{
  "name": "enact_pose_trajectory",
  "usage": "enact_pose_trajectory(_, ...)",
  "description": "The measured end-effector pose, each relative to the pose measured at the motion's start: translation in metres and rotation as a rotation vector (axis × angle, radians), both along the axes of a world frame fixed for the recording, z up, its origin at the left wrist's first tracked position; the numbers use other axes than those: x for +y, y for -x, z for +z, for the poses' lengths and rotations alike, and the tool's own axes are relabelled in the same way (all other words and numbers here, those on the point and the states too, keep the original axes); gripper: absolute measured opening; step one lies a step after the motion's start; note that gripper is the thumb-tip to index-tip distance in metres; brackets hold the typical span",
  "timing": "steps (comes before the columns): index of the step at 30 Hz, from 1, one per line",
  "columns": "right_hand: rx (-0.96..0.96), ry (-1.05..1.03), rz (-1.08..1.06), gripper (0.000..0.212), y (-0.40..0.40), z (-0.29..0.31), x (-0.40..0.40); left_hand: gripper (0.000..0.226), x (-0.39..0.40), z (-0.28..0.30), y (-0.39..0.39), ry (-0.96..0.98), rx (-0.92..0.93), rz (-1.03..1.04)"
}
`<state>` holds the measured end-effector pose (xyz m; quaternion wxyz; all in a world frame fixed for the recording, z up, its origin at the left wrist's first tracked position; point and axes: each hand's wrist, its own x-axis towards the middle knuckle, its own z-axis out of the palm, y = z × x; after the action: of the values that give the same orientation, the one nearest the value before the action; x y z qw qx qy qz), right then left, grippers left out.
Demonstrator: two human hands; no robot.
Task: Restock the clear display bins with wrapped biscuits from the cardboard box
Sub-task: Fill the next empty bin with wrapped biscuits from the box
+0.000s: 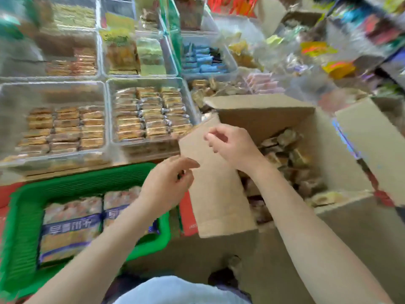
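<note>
Head view: wrapped biscuits (pixel 285 150) are seen heaped loosely inside the open cardboard box (pixel 341 167) at the right, their wrappers blurred and hard to tell apart. The box's left flap (pixel 214 185) is folded outward and stands tilted over the gap between the box and the bins. The right hand (pixel 232 145) is held above the box's left edge, in front of this flap, with its fingers (pixel 211 137) loosely curled and narrow; nothing can be made out between them. The left hand (pixel 168 183) is raised beside the flap's lower left edge — its fingers (pixel 188 163) are relaxed and slightly spread, and whether they touch the cardboard cannot be told.

Just left of the box, two clear display bins are set side by side on the bench (pixel 65 172). The nearer-right bin (pixel 151 82) is filled with neat rows of wrapped biscuits; the left bin (pixel 52 86) is filled only in its nearer part. Further clear bins with other packets are ranged behind them. Below the bins, a green basket (pixel 26 216) holding two large printed packets (pixel 72 227) is seen under the left forearm. Mixed coloured packets — all blurred — are piled beyond the box at the upper right.
</note>
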<state>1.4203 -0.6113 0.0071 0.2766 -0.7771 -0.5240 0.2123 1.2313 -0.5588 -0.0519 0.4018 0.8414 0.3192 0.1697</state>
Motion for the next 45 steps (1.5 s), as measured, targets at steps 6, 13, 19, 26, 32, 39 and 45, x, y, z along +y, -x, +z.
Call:
enact_pose_trajectory(6,-0.023,0.32,0.114,0.018,-0.161,-0.029,-0.104,0.024,-0.124,0.002,-0.145,-0.15,-0.114,0.065)
enact_pose_trajectory(13,-0.241,0.747,0.33,0.029,-0.278,-0.069,-0.163,0.028,-0.196,-0.001,-0.223,-0.034,0.316,-0.019)
enact_pose_trajectory(19,-0.474,0.85,0.561,0.033,-0.307,-0.087,-0.18,0.026,-0.208,0.001,-0.248,0.001,0.382,0.068)
enact_pose_trajectory(26,0.345,0.376,0.324,0.02,-0.319,-0.058,-0.195,0.027,-0.211,0.011,-0.277,0.311,0.161,0.25)
enact_pose_trajectory(32,0.996,0.067,0.146,0.03,-0.291,-0.023,-0.184,0.033,-0.195,0.035,-0.288,0.638,-0.208,0.452)
enact_pose_trajectory(39,0.796,0.154,0.26,0.029,-0.272,-0.025,-0.166,0.044,-0.162,0.057,-0.251,0.532,-0.271,0.565)
enact_pose_trajectory(45,0.59,0.072,0.352,0.027,-0.222,-0.017,-0.139,0.02,-0.136,0.053,-0.188,0.389,-0.191,0.46)
